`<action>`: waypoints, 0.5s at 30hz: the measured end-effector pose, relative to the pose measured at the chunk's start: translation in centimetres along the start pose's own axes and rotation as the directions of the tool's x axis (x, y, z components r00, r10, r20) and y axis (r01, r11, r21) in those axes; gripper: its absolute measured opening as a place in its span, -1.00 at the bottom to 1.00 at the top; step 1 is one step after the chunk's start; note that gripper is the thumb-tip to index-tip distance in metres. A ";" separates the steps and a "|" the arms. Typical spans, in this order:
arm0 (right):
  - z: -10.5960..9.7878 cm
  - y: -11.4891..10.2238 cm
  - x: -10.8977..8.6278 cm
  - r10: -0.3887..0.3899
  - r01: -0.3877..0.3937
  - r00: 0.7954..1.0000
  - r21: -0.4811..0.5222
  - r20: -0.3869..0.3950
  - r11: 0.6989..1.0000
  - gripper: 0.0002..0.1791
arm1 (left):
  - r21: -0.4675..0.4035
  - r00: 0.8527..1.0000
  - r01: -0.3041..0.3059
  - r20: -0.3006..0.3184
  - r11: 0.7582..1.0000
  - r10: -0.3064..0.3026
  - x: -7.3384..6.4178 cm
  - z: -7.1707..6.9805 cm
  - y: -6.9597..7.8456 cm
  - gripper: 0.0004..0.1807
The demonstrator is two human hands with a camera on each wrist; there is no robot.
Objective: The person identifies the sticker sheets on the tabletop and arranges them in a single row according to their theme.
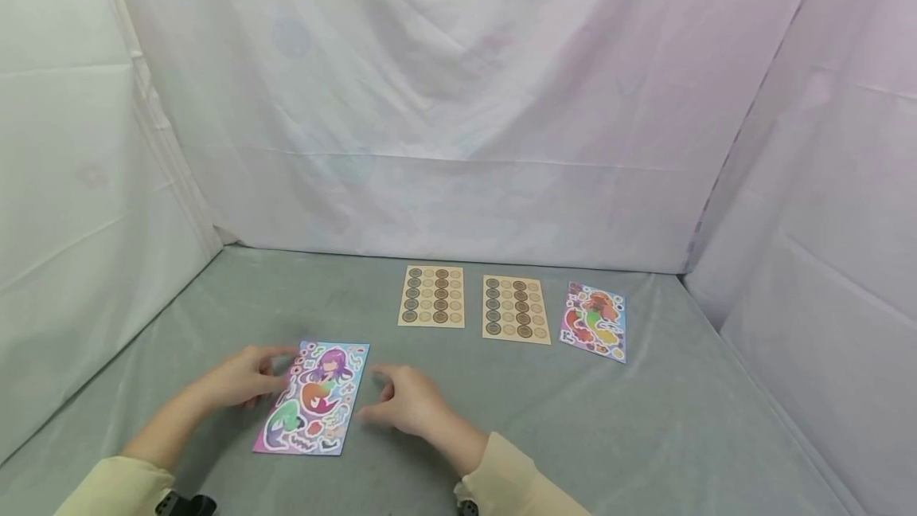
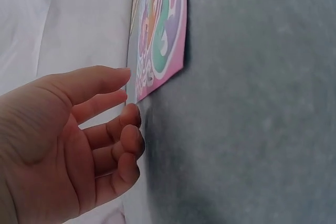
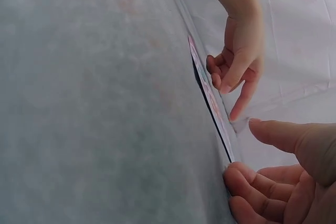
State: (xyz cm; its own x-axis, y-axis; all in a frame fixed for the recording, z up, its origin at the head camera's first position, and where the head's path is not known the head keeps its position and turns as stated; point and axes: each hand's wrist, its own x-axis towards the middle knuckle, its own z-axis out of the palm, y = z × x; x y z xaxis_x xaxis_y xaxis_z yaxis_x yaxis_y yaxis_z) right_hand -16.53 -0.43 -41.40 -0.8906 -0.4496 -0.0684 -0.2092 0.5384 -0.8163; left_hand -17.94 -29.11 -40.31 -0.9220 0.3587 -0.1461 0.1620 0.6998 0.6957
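Note:
A mermaid sticker sheet (image 1: 315,400), pink and blue with white-outlined figures, lies on the grey cloth between the two hands. At its left edge is my left hand (image 1: 247,377), fingertips right at the border and fingers loosely bent. In the left wrist view, that hand (image 2: 79,135) has its thumb and fingers spread apart beside the sheet (image 2: 167,35). My right hand (image 1: 411,400) is by the right edge, thumb and forefinger parted. The right wrist view shows its fingertips (image 3: 239,174) close to the end of the sheet (image 3: 210,95), which appears nearly edge-on.
Two tan sheets of round stickers, one left (image 1: 431,297) and one right (image 1: 516,309), lie toward the back of the grey table (image 1: 645,436). Right of them is another colourful sticker sheet (image 1: 594,322). White cloth walls (image 1: 458,102) enclose the back and sides.

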 end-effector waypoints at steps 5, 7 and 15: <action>-0.8 0.3 -0.1 -0.033 0.033 0.999 0.004 -0.031 0.999 -0.32 | 0.035 0.996 -0.022 -0.087 0.999 0.025 0.1 0.1 1.0 -0.42; -1.1 0.4 -0.2 -0.040 0.040 0.998 0.008 -0.041 0.999 -0.31 | 0.055 0.992 -0.026 -0.122 0.998 0.033 0.2 0.1 1.4 -0.44; -2.4 0.5 -0.6 -0.032 0.033 0.997 0.008 -0.069 0.999 -0.32 | 0.100 0.980 -0.020 -0.193 0.995 0.039 0.7 0.2 3.1 -0.43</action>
State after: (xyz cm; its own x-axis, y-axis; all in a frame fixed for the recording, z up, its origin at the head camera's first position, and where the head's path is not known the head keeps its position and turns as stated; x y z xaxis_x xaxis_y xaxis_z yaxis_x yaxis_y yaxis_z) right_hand -17.09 1.80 -40.33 -0.9092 -0.4163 -0.0022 -0.2352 0.5180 -0.8224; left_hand -17.99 -26.59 -38.40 -0.9655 0.2595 0.0198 0.2146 0.7508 0.6247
